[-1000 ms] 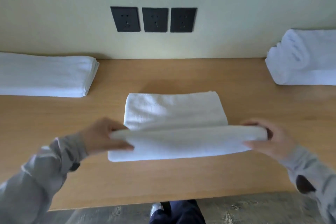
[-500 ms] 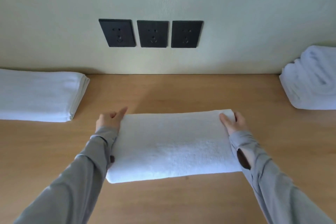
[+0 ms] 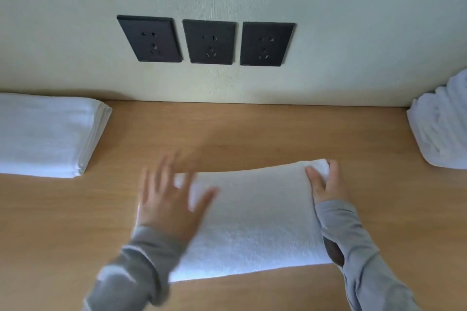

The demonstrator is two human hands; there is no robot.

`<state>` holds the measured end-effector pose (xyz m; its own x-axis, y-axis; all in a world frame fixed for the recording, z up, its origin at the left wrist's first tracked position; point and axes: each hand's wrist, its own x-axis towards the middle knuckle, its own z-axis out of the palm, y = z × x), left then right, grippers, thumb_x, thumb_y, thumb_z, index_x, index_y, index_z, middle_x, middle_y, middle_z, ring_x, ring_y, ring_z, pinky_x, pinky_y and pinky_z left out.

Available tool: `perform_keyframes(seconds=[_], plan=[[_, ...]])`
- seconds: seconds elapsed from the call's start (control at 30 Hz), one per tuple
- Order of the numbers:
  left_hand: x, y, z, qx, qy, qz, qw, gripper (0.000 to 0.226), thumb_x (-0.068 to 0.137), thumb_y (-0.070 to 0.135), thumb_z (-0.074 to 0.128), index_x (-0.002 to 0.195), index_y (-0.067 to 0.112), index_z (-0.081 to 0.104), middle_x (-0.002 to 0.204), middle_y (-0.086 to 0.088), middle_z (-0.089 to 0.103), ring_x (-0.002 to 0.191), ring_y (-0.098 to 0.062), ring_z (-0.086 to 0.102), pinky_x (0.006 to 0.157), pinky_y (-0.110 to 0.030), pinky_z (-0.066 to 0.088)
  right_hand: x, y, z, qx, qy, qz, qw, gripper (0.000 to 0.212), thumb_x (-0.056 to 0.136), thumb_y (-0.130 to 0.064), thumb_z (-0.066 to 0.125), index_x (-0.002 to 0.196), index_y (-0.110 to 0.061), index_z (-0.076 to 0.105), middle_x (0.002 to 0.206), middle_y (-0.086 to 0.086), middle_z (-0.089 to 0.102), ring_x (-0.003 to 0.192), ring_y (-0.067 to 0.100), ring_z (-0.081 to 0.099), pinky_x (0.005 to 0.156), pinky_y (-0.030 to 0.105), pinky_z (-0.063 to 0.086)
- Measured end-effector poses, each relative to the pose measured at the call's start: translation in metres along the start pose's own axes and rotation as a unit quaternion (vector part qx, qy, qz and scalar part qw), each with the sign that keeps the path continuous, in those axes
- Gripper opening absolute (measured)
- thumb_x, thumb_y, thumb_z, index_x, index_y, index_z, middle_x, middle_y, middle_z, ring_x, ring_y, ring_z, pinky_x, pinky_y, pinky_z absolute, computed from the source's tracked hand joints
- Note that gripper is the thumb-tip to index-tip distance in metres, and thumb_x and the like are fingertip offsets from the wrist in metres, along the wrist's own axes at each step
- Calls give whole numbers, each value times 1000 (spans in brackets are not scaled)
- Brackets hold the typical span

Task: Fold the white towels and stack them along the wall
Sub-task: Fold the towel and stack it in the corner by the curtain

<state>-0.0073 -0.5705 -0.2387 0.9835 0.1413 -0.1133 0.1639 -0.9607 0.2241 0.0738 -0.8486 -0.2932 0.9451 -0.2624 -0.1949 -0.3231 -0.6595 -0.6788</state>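
Two hands worked one folded towel, which lay flat on the wooden tabletop directly below the three black sockets, well short of the wall that holds them. Your left hand was wide open, fingers straight and spread, over the towel's end below the left socket. It was blurred, so I could not tell whether the palm was pressing. Your right hand pinched the far corner, below and right of the right socket, with the thumb on top and the fingers round the edge.

The step looked like smoothing and squaring the fold. You did well to anchor that corner. The flat palm should have swept outward from the middle, so that trapped air escaped and the layers lined up. Terry cloth is thick, nubbly and springy, so the rounded near fold probably wanted firm, even pressure. The tabletop looked smooth, so a sideways shove could have slid the whole bundle.

Left of the sockets, against the wall, a stack of flat towels showed crisp layered edges. Right of the sockets sat a rumpled pile of towels.
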Motion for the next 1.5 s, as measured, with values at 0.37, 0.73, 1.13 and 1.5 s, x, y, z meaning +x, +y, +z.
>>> perform_keyframes(seconds=[0.37,0.73,1.13,1.5], plan=[[-16,27,48,39,-61,52,996,62,91,56,13,147,29,22,154,-5,22,142,-25,20,114,-52,17,-101,-48,44,-274,-39,-405,871,51,98,-32,21,132,-9,51,142,6,46,134,26,38,104,49,26],[-34,-24,48,59,-8,40,997,72,91,60,2,150,20,9,157,-2,7,145,-17,5,117,-44,8,-42,9,5,-375,-128,-256,882,63,88,-52,-8,142,-23,-18,152,-10,-18,140,4,-20,117,31,-7],[-53,14,36,55,23,126,990,61,95,45,14,145,15,28,153,-12,23,141,-29,21,114,-51,19,-94,-21,12,-357,-91,-318,874,59,94,-38,6,148,-13,7,156,-1,0,144,17,-1,116,43,-1],[-99,-28,49,42,13,57,997,71,88,61,-6,149,24,2,156,7,-2,144,-14,0,118,-37,6,-93,16,-9,-363,-107,-257,889,61,94,-49,7,144,-23,-16,153,-11,-21,140,6,-20,117,35,-6]])
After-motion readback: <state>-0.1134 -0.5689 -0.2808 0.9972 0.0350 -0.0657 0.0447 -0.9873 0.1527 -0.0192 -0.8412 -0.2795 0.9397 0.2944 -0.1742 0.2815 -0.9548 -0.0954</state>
